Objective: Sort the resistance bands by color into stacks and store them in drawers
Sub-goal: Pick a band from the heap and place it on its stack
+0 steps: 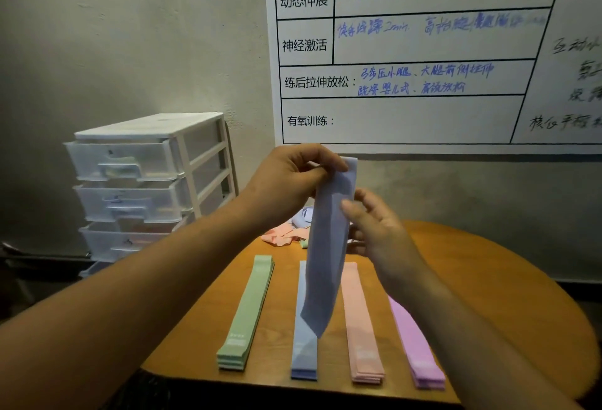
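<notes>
With your left hand (293, 175) pinching the top of the blue band (325, 263), which hangs above the blue stack (304, 354) by the tabletop's (488, 279) near edge, and your right hand (378, 227) at its side, grip unclear, lower it straight and lay it squarely, ends aligned.

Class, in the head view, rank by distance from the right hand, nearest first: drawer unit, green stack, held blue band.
1. held blue band, touching the right hand.
2. green stack, left on table.
3. drawer unit, far left beyond table.
</notes>
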